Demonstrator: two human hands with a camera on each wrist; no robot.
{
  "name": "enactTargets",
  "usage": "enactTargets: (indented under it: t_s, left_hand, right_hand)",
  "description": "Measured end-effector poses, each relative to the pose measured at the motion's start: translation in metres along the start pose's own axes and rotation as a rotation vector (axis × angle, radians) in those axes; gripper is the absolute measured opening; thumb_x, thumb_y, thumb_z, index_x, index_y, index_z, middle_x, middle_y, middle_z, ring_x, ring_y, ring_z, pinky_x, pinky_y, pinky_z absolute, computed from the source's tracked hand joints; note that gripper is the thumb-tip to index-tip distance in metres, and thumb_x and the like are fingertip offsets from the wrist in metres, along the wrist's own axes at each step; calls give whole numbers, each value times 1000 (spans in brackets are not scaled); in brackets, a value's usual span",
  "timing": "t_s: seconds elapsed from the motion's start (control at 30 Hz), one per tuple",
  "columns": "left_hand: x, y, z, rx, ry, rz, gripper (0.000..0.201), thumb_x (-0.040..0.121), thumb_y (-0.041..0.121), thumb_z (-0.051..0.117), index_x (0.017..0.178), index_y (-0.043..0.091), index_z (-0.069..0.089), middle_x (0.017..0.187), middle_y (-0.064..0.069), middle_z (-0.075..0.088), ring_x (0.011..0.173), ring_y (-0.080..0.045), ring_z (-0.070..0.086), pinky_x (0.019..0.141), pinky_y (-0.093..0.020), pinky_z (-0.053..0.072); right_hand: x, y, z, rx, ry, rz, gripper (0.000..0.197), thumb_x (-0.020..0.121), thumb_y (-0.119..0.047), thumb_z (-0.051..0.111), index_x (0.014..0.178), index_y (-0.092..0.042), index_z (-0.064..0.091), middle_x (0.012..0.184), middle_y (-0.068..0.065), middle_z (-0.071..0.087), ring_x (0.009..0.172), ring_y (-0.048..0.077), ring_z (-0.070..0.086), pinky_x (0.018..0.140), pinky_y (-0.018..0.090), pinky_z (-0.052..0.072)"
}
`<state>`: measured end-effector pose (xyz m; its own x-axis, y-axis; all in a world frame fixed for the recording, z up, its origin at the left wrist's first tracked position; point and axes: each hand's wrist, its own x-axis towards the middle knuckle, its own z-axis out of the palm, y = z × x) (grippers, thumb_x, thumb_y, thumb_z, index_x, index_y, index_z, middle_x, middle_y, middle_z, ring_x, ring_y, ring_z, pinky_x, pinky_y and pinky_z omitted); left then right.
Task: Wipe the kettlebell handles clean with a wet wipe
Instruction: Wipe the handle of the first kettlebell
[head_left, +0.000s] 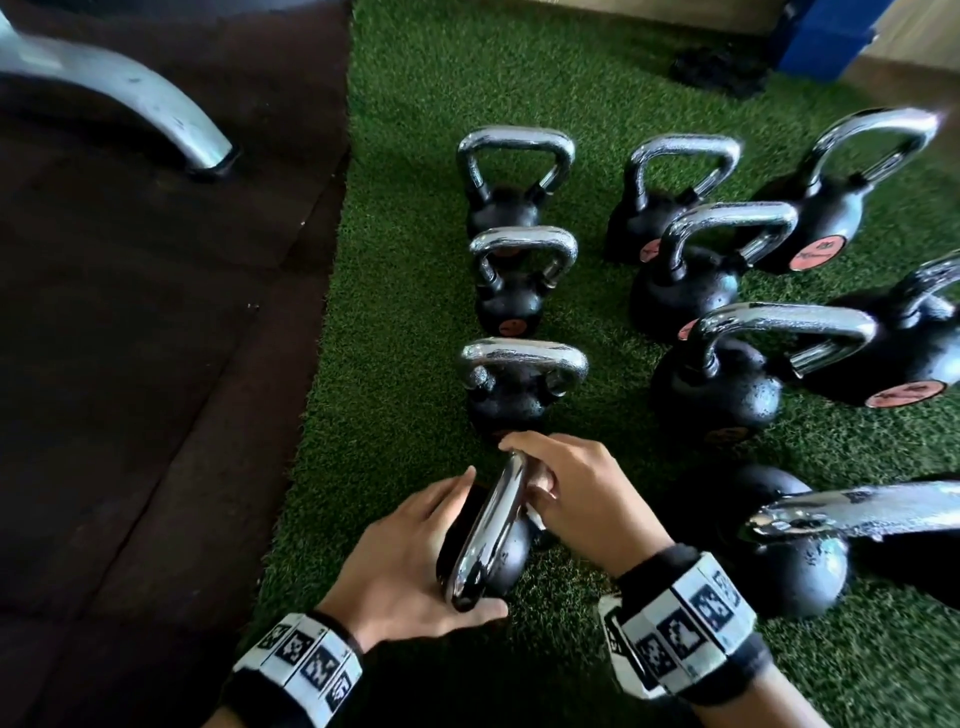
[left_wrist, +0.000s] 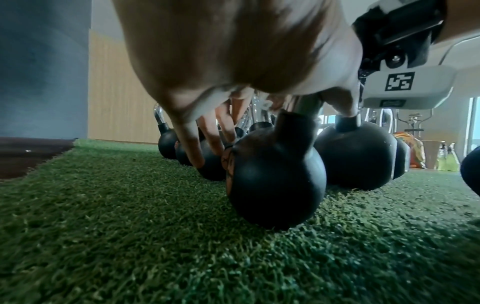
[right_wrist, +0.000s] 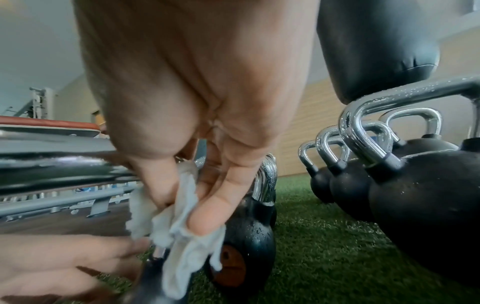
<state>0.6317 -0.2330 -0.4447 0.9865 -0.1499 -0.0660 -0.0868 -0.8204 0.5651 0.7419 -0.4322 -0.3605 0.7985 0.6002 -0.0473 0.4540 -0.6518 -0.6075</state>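
The nearest black kettlebell (head_left: 498, 558) stands on the green turf, its chrome handle (head_left: 493, 519) running away from me. My left hand (head_left: 415, 545) rests against its left side with straight fingers, the thumb by the handle's near end. In the left wrist view those fingers (left_wrist: 192, 144) point down beside the ball (left_wrist: 275, 185). My right hand (head_left: 540, 488) pinches a white wet wipe (head_left: 535, 514) against the handle's right side near its far end. The right wrist view shows thumb and fingers pinching the crumpled wipe (right_wrist: 182, 236) beside the handle (right_wrist: 64, 164).
Three more kettlebells (head_left: 519, 384) line up beyond this one, with droplets on their handles. Several larger ones (head_left: 717, 395) crowd the right, one close by my right wrist (head_left: 789, 551). Dark rubber flooring (head_left: 156, 364) and a grey machine leg (head_left: 130, 98) lie left.
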Motion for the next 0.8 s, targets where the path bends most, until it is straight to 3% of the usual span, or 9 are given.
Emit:
enactTargets:
  t_s: [0.13, 0.23, 0.33, 0.4, 0.57, 0.67, 0.73, 0.8]
  left_hand:
    - [-1, -7, -11, 20, 34, 12, 115, 65, 92, 59, 159, 37, 23, 153, 25, 35, 134, 3, 47, 100, -29, 55]
    - [2, -20, -26, -93, 94, 3, 87, 71, 80, 70, 146, 44, 45, 133, 32, 50, 117, 10, 56, 94, -22, 54]
    - [14, -23, -37, -258, 73, 71, 41, 77, 52, 84, 115, 41, 71, 106, 27, 68, 96, 3, 68, 84, -25, 57]
    - [20, -21, -39, -282, 43, 78, 23, 77, 43, 86, 97, 40, 74, 94, 23, 72, 86, -1, 70, 75, -27, 57]
    - [22, -28, -44, -323, -52, 20, 25, 75, 43, 86, 97, 45, 73, 95, 19, 72, 89, -5, 70, 78, -24, 55]
    - [28, -39, -50, -323, -153, 20, 36, 79, 26, 84, 110, 41, 73, 107, 23, 71, 103, 0, 69, 90, -18, 52]
    - [36, -49, -50, -315, -139, -1, 45, 82, 10, 79, 115, 40, 73, 110, 24, 72, 106, 4, 67, 94, -19, 53]
    - [50, -55, -50, -313, -89, -89, 52, 86, 4, 75, 115, 46, 68, 111, 24, 71, 105, 8, 66, 94, -23, 55]
  right_hand:
    - [-13, 1, -10, -45, 2, 60, 49, 80, -4, 65, 121, -30, 66, 90, -6, 63, 79, 13, 61, 75, 29, 53]
    - [-33, 5, -15, -73, 11, 111, 40, 81, -8, 66, 115, -29, 67, 85, -13, 61, 74, 7, 59, 65, 13, 45]
    - [-54, 5, -13, -80, 2, 147, 36, 80, -11, 67, 113, -26, 69, 77, -19, 52, 66, -3, 51, 60, 8, 41]
    - [-60, 5, -11, -100, -2, 164, 39, 80, -12, 66, 118, -23, 69, 81, -19, 54, 68, -4, 50, 60, 7, 38]
    - [-56, 4, -22, -60, -61, 181, 39, 80, -14, 68, 115, -30, 70, 90, -21, 64, 81, 1, 62, 69, 8, 46]
    - [-48, 6, -46, 18, -71, 192, 42, 80, -17, 76, 113, -43, 70, 84, -25, 67, 82, -7, 63, 67, 8, 47]
    - [-36, 6, -60, 45, 15, 177, 42, 79, -13, 77, 100, -49, 73, 85, -20, 67, 81, -2, 64, 68, 13, 49]
    - [-19, 4, -70, 110, 137, 207, 41, 78, -8, 74, 90, -47, 76, 87, -14, 67, 79, 2, 65, 70, 17, 51]
